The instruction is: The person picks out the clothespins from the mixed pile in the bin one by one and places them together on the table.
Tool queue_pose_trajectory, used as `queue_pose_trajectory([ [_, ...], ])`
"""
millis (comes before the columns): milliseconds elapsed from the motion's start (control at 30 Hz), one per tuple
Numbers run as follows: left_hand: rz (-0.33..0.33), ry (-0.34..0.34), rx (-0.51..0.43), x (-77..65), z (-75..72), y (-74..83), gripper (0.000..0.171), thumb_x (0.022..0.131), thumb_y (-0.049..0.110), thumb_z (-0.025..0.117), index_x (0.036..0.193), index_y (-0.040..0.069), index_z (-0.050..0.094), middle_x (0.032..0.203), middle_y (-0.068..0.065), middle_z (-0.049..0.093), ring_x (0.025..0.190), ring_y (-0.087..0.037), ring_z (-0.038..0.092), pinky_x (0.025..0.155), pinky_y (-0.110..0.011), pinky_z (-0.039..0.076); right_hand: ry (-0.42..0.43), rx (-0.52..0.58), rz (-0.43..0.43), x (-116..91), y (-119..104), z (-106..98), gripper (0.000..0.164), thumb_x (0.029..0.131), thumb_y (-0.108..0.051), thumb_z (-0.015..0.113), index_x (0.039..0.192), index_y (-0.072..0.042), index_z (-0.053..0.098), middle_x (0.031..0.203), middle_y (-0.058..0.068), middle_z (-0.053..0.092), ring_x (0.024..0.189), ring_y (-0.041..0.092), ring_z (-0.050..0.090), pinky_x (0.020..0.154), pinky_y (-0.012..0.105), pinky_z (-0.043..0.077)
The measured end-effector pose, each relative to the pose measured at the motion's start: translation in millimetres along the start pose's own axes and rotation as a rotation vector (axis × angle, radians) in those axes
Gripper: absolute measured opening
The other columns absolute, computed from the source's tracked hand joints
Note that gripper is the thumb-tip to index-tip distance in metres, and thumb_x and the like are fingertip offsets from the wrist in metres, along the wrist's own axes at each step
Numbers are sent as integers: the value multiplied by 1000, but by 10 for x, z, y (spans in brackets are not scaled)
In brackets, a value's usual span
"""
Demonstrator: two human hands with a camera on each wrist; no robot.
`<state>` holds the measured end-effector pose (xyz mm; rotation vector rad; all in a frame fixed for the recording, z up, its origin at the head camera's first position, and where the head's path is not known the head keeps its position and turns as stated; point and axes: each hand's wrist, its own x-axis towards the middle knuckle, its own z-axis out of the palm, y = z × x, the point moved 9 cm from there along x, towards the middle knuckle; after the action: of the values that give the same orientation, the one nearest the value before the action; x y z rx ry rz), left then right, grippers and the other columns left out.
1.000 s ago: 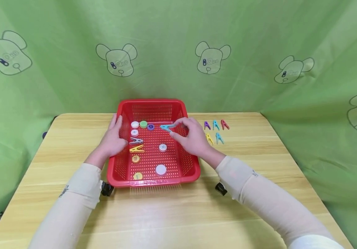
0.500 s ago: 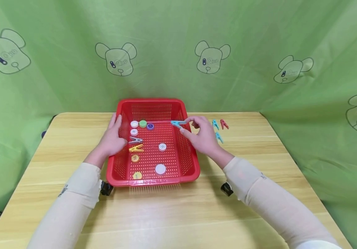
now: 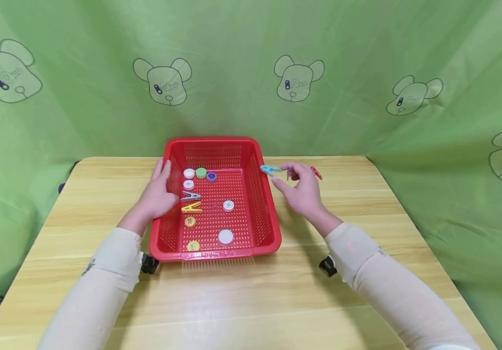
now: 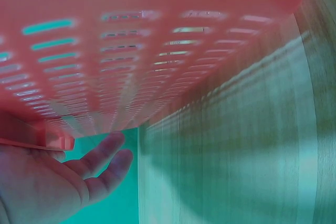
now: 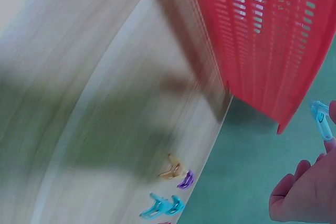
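A red plastic basket stands on the wooden table. My left hand holds its left rim, thumb over the inside and fingers along the outer wall. Just outside the right rim, my right hand pinches a light blue clothespin between thumb and fingertips, held above the table. The same clothespin shows at the right edge of the right wrist view. Inside the basket lie a grey clothespin, a yellow clothespin and several bottle caps, among them a green cap and a large white cap.
Right of the basket, more clothespins lie on the table, partly hidden by my right hand: a red clothespin, a purple clothespin, a yellow clothespin and blue ones. A green curtain hangs behind.
My right hand has moved right with the light blue clothespin, from above the basket's inside to just past its right rim. The left hand and basket stay put.
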<state>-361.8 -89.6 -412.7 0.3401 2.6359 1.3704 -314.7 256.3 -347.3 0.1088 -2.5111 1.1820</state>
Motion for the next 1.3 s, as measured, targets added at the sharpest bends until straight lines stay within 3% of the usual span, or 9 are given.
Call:
queue_pose_trajectory([
  [200,4,2,2,5,1,-1,100,80,-7,57,160,9,1,165,-1,-19,149,-38,2,109,-57,33,32,-25,59,-13,177,-110,31,85,-16,80,109,-3,67,95,13,53,91,28,50,81,36,44],
  [833,11,-6,18,9,1,8,98,81,-6,57,160,8,0,165,-2,-19,149,-36,0,110,-57,32,103,-64,223,-99,818,-439,37,90,-23,75,117,0,64,105,13,50,98,30,48,86,37,43],
  [1300,1,-4,9,10,3,-6,100,81,-6,58,160,9,0,164,0,-20,148,-39,2,109,-57,34,147,-106,288,-194,1032,-565,38,91,-24,74,120,-2,63,107,14,48,101,34,48,86,39,42],
])
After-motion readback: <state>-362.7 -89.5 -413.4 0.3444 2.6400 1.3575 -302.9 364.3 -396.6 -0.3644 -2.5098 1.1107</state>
